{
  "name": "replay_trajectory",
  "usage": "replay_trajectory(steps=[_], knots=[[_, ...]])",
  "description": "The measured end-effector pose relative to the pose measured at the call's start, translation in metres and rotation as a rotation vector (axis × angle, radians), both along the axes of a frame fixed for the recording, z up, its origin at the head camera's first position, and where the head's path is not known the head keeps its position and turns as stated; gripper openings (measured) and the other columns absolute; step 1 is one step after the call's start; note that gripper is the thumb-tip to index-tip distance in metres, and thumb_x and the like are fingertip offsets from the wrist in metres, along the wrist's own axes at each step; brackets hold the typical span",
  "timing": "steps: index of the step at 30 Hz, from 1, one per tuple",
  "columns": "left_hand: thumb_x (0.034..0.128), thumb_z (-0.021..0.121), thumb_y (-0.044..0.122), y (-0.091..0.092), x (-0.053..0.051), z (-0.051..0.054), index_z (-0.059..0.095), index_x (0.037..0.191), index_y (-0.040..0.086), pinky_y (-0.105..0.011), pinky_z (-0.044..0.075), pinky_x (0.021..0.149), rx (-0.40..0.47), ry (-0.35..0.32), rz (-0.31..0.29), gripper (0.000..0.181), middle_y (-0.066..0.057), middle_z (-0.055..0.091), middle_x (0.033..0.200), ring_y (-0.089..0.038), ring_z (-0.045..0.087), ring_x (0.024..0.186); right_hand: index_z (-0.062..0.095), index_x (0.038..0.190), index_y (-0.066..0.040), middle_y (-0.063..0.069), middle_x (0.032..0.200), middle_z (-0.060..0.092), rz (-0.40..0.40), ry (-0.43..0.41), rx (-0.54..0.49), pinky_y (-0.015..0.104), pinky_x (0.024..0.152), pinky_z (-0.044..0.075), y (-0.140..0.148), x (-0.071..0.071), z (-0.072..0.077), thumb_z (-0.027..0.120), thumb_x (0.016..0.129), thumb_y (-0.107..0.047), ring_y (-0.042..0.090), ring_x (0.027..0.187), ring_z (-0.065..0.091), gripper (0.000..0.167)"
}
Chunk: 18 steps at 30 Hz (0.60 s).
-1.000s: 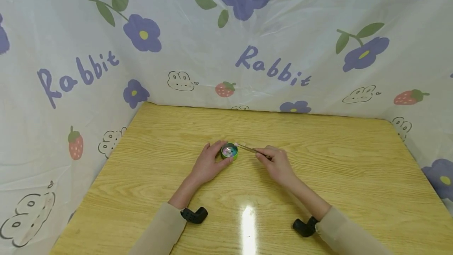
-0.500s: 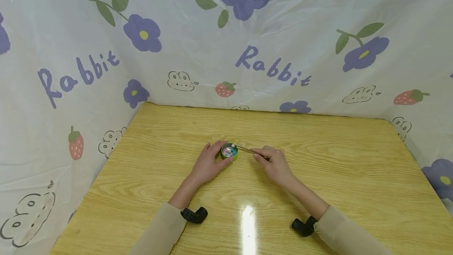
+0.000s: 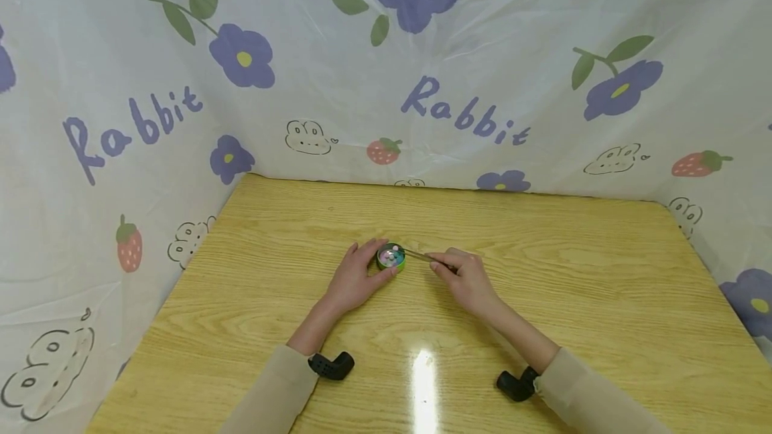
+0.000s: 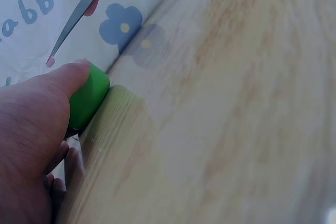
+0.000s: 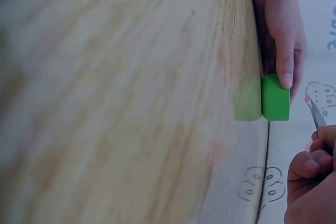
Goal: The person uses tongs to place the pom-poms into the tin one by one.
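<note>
My left hand [image 3: 354,281] grips a small round green container [image 4: 93,90] on the table, thumb on the near side and fingers curled round the far side. Several small pale pieces [image 3: 391,258] lie inside its shiny interior. With my right hand [image 3: 473,283] I pinch a pair of grey metal tweezers [image 4: 72,23], which points left. A tiny pink piece [image 4: 50,62] sits at the tweezers' tips. In the head view those tips hover over the container's far rim; both wrist views show the pink piece above the container's top. What kind of piece it is cannot be made out.
The container stands on a wood-grain table [image 3: 579,286], with light glaring off its front. Behind and at both sides hangs a white cloth [image 3: 338,72] printed with flowers and rabbits. A black device sits at each wrist, by the sleeve cuffs.
My right hand has shifted slightly left, bringing the tweezers and the pink piece from beside the container's right rim to over its opening. My left hand and the container have stayed put.
</note>
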<state>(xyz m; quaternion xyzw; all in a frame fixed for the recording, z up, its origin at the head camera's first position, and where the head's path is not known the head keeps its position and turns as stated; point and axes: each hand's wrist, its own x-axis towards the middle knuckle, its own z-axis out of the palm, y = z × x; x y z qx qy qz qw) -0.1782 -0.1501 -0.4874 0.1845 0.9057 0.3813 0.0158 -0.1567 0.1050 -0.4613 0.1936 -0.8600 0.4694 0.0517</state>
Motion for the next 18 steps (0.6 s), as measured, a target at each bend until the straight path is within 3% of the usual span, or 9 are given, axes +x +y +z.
replay_trajectory(steps=[18], knots=[[0.0974, 0.073, 0.035, 0.0001, 0.001, 0.0006, 0.051, 0.151, 0.006, -0.05, 0.014, 0.126, 0.006, 0.005, 0.001, 0.065, -0.018, 0.048, 0.154, -0.034, 0.042, 0.144, 0.075, 0.12, 0.0, 0.0, 0.08, 0.063, -0.024, -0.056, -0.046, 0.024, 0.054, 0.041, 0.0027, 0.0019, 0.0, 0.067, 0.1, -0.006, 0.011, 0.063, 0.048, 0.022]])
